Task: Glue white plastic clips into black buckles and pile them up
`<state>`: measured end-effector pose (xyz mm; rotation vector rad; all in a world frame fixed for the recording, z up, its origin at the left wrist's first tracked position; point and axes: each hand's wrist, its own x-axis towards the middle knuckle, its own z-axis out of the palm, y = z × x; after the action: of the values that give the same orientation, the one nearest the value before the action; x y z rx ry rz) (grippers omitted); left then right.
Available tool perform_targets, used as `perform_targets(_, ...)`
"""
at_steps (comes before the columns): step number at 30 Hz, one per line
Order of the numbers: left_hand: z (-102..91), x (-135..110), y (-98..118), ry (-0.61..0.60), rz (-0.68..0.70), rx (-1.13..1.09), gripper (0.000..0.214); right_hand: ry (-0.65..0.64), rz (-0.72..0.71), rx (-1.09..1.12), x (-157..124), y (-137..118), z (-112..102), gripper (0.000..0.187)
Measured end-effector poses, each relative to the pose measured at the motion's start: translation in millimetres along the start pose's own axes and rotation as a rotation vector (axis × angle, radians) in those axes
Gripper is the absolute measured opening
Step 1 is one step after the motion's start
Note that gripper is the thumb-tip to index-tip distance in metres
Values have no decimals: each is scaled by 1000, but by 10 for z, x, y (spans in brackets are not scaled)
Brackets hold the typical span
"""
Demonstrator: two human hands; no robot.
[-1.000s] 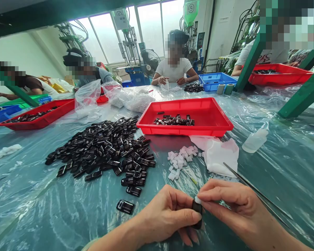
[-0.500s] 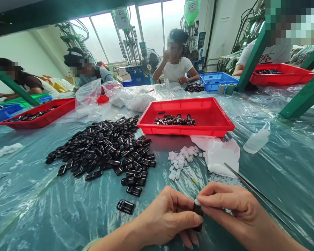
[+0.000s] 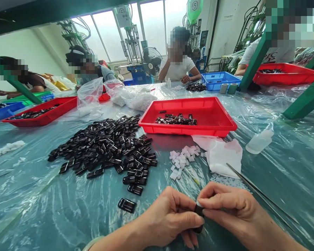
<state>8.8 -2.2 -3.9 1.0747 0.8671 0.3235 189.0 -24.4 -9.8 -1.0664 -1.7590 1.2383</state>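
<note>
My left hand (image 3: 170, 219) is closed around a small black plastic piece (image 3: 200, 210), thumb on its near side. At the piece's upper end, my right hand (image 3: 231, 207) pinches with thumb and forefinger, and a bit of white pad (image 3: 198, 202) shows under the fingertips. The fingers cover most of both. Loose white pads (image 3: 181, 158) lie beyond my hands, close to a folded white cloth (image 3: 223, 158). Tweezers (image 3: 253, 188) lie behind my right hand. Left of my hands, one black piece (image 3: 127, 205) lies apart from a large heap of such pieces (image 3: 102, 146).
A red tray (image 3: 214, 130) holding some black pieces stands beyond the heap. A translucent squeeze bottle (image 3: 259, 142) lies at right. Clear plastic sheeting covers the table (image 3: 75, 205). Co-workers sit across it. Slanted green posts (image 3: 303, 97) rise at the right.
The whole view has shifted slightly. The right fingertips now cover more of the white pad on the black piece; both hands keep their hold.
</note>
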Motion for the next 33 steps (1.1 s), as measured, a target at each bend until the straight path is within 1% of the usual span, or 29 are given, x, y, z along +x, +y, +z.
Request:
perform_targets(4, -11, -1, -6, -4, 18, 2, 29, -10, 35, 33, -9, -7, -4, 17)
perform_targets(9, 2, -15, -12, 29, 39, 26, 28, -47, 13, 25, -4, -15, -13, 16)
perform_targets(12, 0, -16, -16, 26, 35, 29, 26, -59, 5, 9, 11, -59, -25, 19)
perform_targets(15, -23, -9, 11, -26, 7, -17, 26, -92, -25, -27, 16, -118, -93, 22)
perform_targets(17, -47, -2, 37, -45, 12, -62, 28, -65, -39, -63, 12, -135, -184, 21)
perform_targets(19, -72, 4, 53, -27, 28, -98, 29, 39, -38, -146, 11, -122, -296, 16)
perform_targets(21, -90, 9, 55, -14, 31, -114, 29, 126, -25, -299, 17, -82, -396, 12)
perform_targets(22, -95, 11, 53, -14, 26, -115, 28, 134, -21, -389, 22, -57, -431, 14)
perform_targets(25, -89, 15, 49, -16, 11, -98, 28, 71, -38, -613, 46, 27, -456, 21)
perform_targets(27, -76, 15, 53, -6, 1, -79, 28, 56, -79, -694, 60, 85, -419, 23)
perform_targets(29, -63, 14, 57, 2, -10, -66, 27, 72, -119, -760, 70, 140, -368, 23)
perform_targets(33, -54, 10, 53, -13, -13, -60, 25, 85, -152, -881, 75, 210, -293, 23)
